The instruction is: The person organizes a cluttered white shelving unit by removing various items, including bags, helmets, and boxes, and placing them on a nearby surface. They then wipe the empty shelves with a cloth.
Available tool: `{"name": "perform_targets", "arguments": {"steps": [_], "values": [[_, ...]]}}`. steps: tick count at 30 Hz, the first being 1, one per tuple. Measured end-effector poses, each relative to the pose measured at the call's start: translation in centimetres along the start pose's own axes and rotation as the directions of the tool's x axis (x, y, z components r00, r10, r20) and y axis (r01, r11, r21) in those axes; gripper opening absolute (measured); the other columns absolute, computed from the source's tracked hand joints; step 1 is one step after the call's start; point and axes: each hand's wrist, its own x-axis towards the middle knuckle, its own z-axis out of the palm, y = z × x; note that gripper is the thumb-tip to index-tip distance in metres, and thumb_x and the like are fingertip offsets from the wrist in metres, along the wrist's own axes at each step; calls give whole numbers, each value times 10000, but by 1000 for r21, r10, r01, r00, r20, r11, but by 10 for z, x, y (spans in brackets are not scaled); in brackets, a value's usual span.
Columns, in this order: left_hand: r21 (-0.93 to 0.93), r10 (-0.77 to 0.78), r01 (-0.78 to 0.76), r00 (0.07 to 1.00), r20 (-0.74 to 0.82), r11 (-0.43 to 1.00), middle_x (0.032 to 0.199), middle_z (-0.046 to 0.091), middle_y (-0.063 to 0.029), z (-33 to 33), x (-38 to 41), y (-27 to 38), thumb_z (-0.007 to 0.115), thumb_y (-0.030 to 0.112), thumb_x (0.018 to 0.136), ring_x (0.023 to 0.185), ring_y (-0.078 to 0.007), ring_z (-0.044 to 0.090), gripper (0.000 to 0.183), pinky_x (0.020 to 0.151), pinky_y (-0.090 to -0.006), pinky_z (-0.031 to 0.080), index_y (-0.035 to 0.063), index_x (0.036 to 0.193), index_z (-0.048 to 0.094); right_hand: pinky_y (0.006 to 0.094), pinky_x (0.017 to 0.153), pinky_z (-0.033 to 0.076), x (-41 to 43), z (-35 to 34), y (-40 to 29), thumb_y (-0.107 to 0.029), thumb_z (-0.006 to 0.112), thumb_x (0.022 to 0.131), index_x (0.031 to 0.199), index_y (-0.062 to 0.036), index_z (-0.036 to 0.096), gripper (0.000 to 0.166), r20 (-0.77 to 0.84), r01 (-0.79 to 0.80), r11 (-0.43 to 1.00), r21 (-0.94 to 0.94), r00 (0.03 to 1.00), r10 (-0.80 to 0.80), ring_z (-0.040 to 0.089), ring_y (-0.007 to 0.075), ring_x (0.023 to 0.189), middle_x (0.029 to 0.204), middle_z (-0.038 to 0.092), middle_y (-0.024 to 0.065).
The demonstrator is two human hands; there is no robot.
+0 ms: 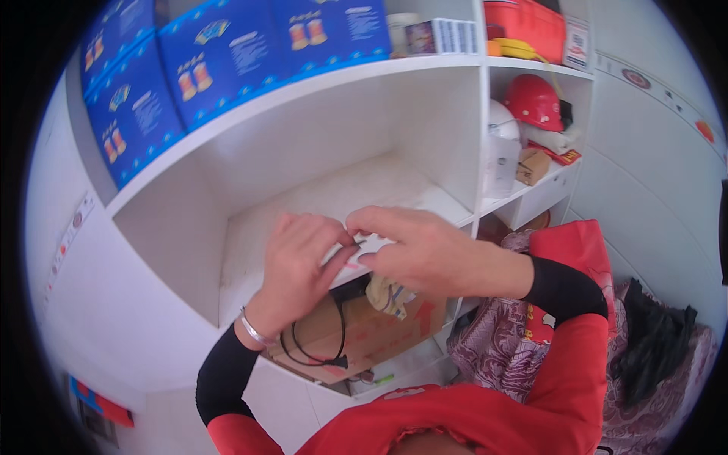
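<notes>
My left hand [301, 261] and my right hand [424, 250] meet in front of the edge of a white shelf [341, 187]. A small dark object [358, 244] shows at the fingertips of my left hand, pinched there; what it is cannot be made out. The index finger of my right hand bends over to the same spot, with its thumb lower and apart. Whether the right fingers grip anything is hidden. Below the hands, a black cable [343, 324] with a plug [339, 362] hangs in front of a cardboard box [369, 335].
Blue printed boxes [222, 62] stand on the upper shelf. A red hard hat [533, 101] and a small brown carton [533, 166] sit in the right compartment. A crumpled beige cloth [389, 296] lies on the cardboard box. Patterned purple fabric [500, 341] and a black garment [651, 347] are at right.
</notes>
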Motion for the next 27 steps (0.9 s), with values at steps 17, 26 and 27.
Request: {"name": "perform_targets", "arguments": {"steps": [17, 26, 27], "values": [[-23, 227, -235, 954, -196, 972, 763, 592, -18, 45, 94, 39, 699, 65, 716, 672, -177, 565, 192, 643, -299, 388, 83, 866, 581, 340, 571, 489, -30, -89, 7, 52, 584, 720, 738, 73, 533, 58, -286, -89, 972, -219, 958, 23, 585, 262, 688, 849, 553, 130], [-37, 91, -99, 983, -161, 994, 712, 593, -23, 36, 84, 27, 591, 26, 799, 646, -202, 550, 129, 699, -319, 394, 47, 923, 620, 318, 592, 459, 2, -92, 23, 57, 625, 710, 753, 30, 554, 88, -347, 6, 971, -239, 934, -91, 551, 240, 673, 824, 569, 89], [-6, 62, -64, 989, -134, 998, 701, 591, -22, 33, 79, 24, 576, 28, 813, 642, -199, 552, 106, 701, -319, 395, 46, 906, 624, 316, 593, 460, 7, -92, 22, 57, 631, 708, 744, 29, 552, 91, -350, 9, 966, -257, 931, -102, 553, 237, 676, 827, 574, 89]]}}
